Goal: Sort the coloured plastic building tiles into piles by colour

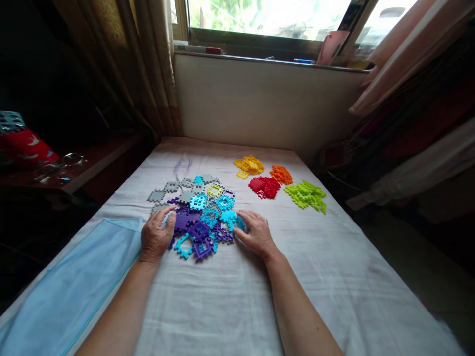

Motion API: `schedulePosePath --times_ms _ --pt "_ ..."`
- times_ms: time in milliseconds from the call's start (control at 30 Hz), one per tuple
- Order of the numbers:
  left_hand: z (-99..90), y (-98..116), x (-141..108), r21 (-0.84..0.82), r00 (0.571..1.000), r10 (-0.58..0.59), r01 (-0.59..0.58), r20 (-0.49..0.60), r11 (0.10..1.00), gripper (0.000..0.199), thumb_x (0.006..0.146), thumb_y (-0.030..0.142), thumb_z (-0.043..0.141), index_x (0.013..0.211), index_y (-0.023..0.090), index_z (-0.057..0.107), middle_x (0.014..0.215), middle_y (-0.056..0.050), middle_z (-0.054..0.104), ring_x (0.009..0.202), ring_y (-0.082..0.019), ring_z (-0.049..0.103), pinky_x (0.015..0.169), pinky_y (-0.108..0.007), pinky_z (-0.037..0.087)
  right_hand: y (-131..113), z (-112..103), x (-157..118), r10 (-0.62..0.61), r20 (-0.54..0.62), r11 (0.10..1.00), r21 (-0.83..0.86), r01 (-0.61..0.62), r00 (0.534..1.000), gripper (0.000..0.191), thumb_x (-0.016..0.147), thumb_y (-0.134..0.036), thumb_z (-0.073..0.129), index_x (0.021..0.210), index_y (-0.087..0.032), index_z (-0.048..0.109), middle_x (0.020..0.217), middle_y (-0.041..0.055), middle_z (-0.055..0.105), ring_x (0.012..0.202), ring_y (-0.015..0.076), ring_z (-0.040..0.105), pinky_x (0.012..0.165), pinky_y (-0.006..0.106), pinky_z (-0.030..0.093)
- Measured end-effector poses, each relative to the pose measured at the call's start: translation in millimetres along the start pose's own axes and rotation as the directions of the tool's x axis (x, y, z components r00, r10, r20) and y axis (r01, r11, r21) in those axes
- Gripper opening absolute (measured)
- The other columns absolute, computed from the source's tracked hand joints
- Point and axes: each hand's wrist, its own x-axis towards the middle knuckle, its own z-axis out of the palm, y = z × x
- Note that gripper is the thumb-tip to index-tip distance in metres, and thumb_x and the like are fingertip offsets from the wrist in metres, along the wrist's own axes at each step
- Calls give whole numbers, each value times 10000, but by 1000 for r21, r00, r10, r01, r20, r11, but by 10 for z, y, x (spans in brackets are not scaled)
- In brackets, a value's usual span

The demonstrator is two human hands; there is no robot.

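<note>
A mixed heap of flat, notched interlocking plastic tiles lies on the sheet between my hands. My left hand (158, 235) rests at the heap's left edge, fingers curved and thumb apart, against the purple tiles (181, 221). My right hand (256, 231) is at the right edge, thumb and fingers spread around a light blue tile (239, 224) and touching it. More blue tiles (210, 217) lie in the middle, some with window-like openings. Grey tiles (171, 187) spread along the back left. One yellow-green frame tile (214, 190) sits among them.
Beyond my right hand lie separate piles of yellow tiles (250, 165), red tiles (264, 187), orange tiles (281, 174) and lime green tiles (306, 195). A light blue cloth (92, 272) covers the left side of the sheet (208, 306). Glasses (72, 159) rest on a dark side table.
</note>
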Motion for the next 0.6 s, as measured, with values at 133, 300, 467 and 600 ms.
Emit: schedulePosePath --times_ms 133,300,467,600 --pt "-3 -61 0 -125 980 -199 197 -1 972 355 910 475 509 1043 221 719 1046 -51 746 1017 -223 685 936 -343 513 39 -28 22 -33 57 999 31 32 998 398 806 -353 705 1190 -254 676 1202 72 707 1170 265 591 1012 453 410" --pt "46 -142 19 -382 929 -366 359 56 852 392 866 530 558 1002 203 725 956 -53 744 928 -197 693 857 -310 528 122 -65 25 -75 92 994 91 67 993 468 778 -390 753 1217 -252 663 1211 77 697 1150 255 601 1010 438 419" --pt "15 -117 82 -613 860 -491 463 137 640 398 774 552 653 926 189 718 949 -54 742 844 -167 693 822 -305 537 184 -43 23 -79 22 993 89 77 997 375 786 -373 752 1132 -237 701 1124 69 722 1069 232 627 977 390 444" --pt "-37 -88 143 -708 803 -564 511 192 486 389 674 526 732 864 188 707 927 -47 747 804 -166 693 799 -320 554 240 -30 14 73 -159 993 -78 -86 985 292 801 -413 726 1033 -237 724 1076 82 720 1026 251 613 913 390 434"
